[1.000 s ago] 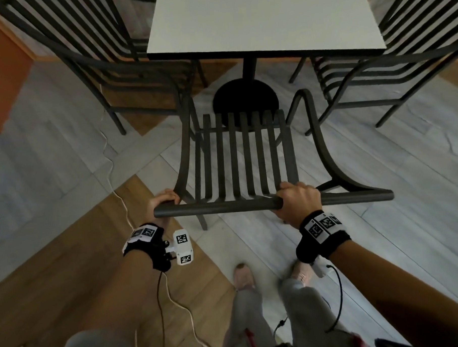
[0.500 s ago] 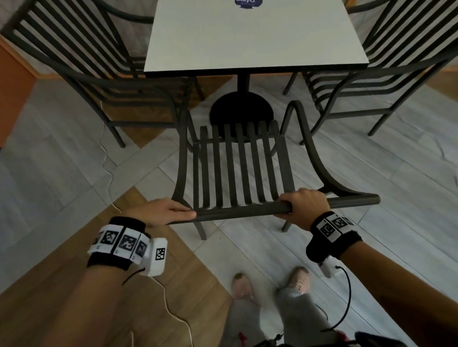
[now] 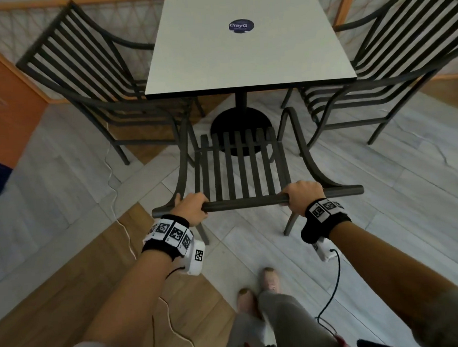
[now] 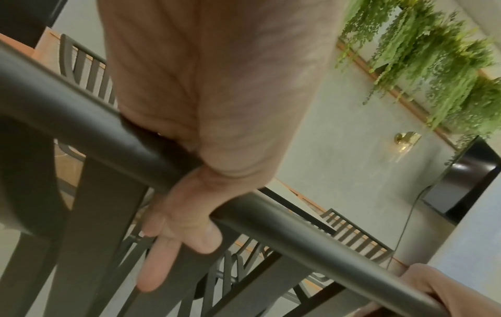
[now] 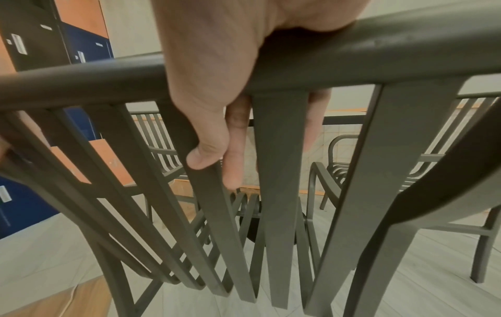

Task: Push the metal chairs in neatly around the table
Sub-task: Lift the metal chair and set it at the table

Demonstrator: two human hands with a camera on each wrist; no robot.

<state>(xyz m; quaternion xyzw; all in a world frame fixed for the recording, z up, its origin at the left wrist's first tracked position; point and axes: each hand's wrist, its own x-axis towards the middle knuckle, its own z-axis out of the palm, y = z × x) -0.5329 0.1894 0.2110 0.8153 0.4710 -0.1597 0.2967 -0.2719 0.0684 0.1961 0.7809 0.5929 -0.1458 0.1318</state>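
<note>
Both hands grasp the top rail of the near chair (image 3: 238,173), the left hand (image 3: 191,207) near its left end and the right hand (image 3: 303,196) right of the middle, and the seat stands just short of the table (image 3: 243,54) above its black round base (image 3: 240,123). Grey and wood floor (image 3: 381,193) spreads beneath; two more chairs (image 3: 87,74) flank the table, a white cable (image 3: 112,173) trails left, and hanging plants (image 4: 433,75) line the wall.

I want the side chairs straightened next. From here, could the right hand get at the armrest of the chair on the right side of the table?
Probably yes. The right hand now grips the near chair's top rail, but open floor lies between it and the right chair. It may take a step.
</note>
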